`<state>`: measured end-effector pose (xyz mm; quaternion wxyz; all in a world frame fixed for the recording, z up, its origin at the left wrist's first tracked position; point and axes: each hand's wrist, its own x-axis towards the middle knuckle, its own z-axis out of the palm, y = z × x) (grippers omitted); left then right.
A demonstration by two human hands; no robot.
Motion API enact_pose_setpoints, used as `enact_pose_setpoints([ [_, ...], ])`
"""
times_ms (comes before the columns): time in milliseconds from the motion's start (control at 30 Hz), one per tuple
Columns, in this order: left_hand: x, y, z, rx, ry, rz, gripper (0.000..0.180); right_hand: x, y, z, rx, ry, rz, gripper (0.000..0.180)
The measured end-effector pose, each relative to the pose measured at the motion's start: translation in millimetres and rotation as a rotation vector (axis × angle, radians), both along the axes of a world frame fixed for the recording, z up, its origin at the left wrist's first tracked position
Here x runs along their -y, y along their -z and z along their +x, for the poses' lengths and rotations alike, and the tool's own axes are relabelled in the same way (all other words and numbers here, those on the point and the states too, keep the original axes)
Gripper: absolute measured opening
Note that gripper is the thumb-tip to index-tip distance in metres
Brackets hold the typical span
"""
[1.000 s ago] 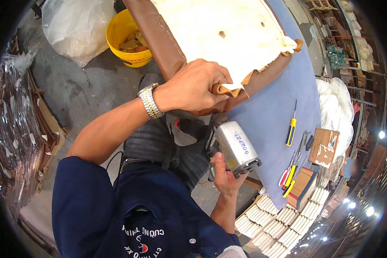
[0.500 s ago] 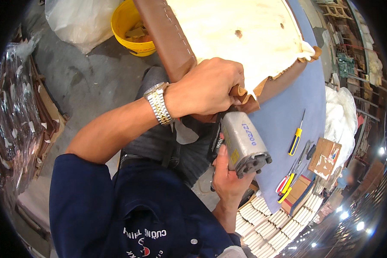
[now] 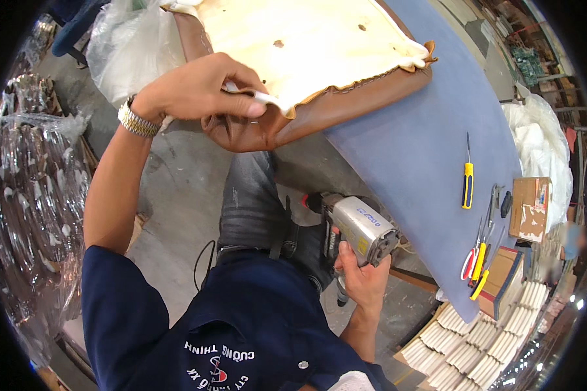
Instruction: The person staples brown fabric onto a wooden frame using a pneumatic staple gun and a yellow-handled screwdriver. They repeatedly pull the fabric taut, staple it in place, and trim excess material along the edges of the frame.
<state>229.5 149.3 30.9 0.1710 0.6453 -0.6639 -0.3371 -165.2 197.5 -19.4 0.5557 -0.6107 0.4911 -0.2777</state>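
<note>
A brown leather-covered panel (image 3: 352,107) lies at the top, its pale board back (image 3: 319,39) facing up. A row of staples runs along the leather's folded edge. My left hand (image 3: 209,88), with a watch on its wrist, pinches the loose leather and white lining at the near left corner. Below and to the right, my right hand (image 3: 365,280) grips a grey pneumatic staple gun (image 3: 365,225) by its handle. The gun is held low, apart from the panel, its nose pointing up and left.
On the blue tabletop (image 3: 424,143) lie a yellow-handled screwdriver (image 3: 468,182) and several other hand tools (image 3: 479,260). A worn cardboard box (image 3: 529,207) and rows of pale strips (image 3: 476,339) sit at the right. Plastic-wrapped brown pieces (image 3: 36,189) stand at the left beside a clear plastic bag (image 3: 134,49).
The staple gun has come away from the panel's corner and dropped lower. My left hand has moved up and left, lifting the leather edge. The view has shifted.
</note>
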Motion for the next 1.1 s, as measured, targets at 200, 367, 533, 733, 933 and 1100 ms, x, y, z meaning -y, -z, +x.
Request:
enact_pose_setpoints([
  [200, 37.7, 12.1, -80.7, 0.46, -0.006, -0.201, 0.061, 7.5, 7.4, 0.9, 0.055, -0.017, -0.085, 0.025],
  [367, 31.8, 22.9, -90.7, -0.282, -0.183, -0.313, 0.04, 26.6, -10.5, -5.0, 0.143, 0.006, -0.114, 0.029],
  [533, 27.3, 26.7, -97.0, 0.202, -0.234, -0.351, 0.044, 60.9, -13.4, -13.4, -0.04, -0.056, -0.371, 0.03],
  [733, 36.9, 49.7, -88.0, 0.102, -0.175, -0.428, 0.041, 86.1, -29.7, 16.4, -0.022, -0.12, -0.291, 0.025],
  [933, 51.3, 44.0, -71.7, -0.165, -0.175, -0.338, 0.023, 105.7, -33.1, 46.8, 0.006, -0.155, -0.266, 0.027],
  [1100, 56.0, 50.0, -72.1, -0.245, -0.23, -0.301, 0.018, 120.7, -37.9, 64.4, -0.132, -0.231, -0.256, 0.026],
])
